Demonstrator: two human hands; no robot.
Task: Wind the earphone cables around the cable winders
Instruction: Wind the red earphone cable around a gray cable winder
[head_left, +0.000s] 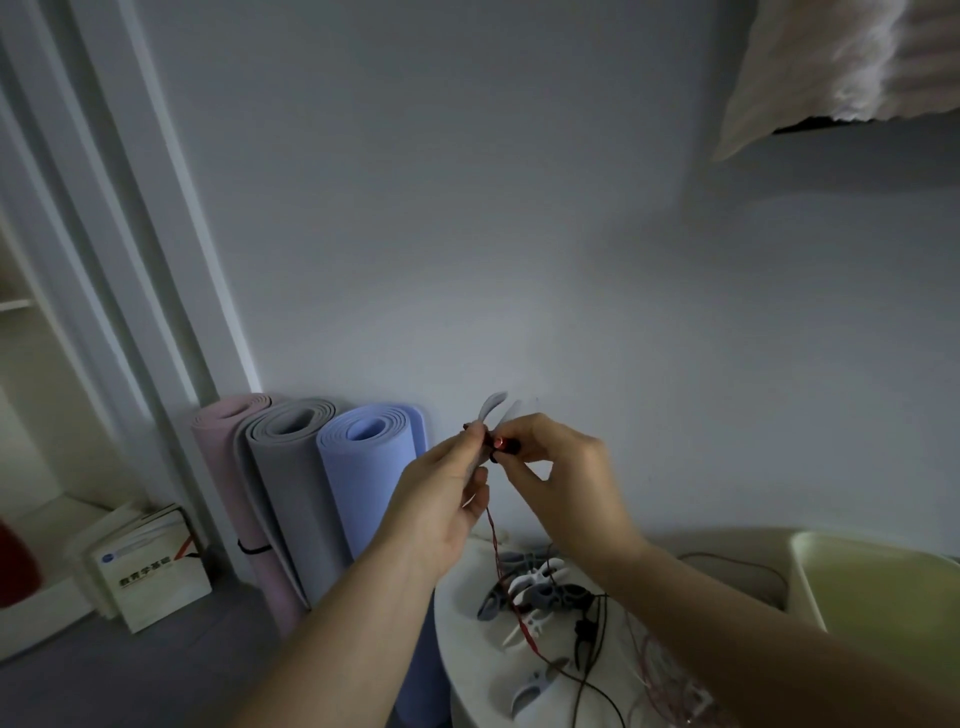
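The only writing in view is on the white booklets (150, 569) at the lower left of the frame: a round blue logo and a line of dark characters, too blurred to read. Just right of them three rolled foam mats stand on end against the wall, a pink mat (228, 421), a grey mat (291, 434) and a blue mat (370, 441), the blue one partly hidden by the left forearm. In the centre of the frame the left hand (441, 501) holds a pale grey cable winder (493, 408), its fingers curled round the lower part so that only two soft, curved prongs stick up above them. The right hand (563, 475) touches it from the right, thumb and forefinger pinched on a glossy red earphone (501, 443) against the winder. A thin twisted red cable (493, 540) hangs from the hands down to the round white table (462, 654) at the lower centre. There lie more winders (550, 596), grey and white with looped and pronged shapes, tangled with a black cable (595, 636). A pale yellow-green tray (810, 577) sits at the lower right, and ribbed cream fabric (831, 67) hangs in the upper right.
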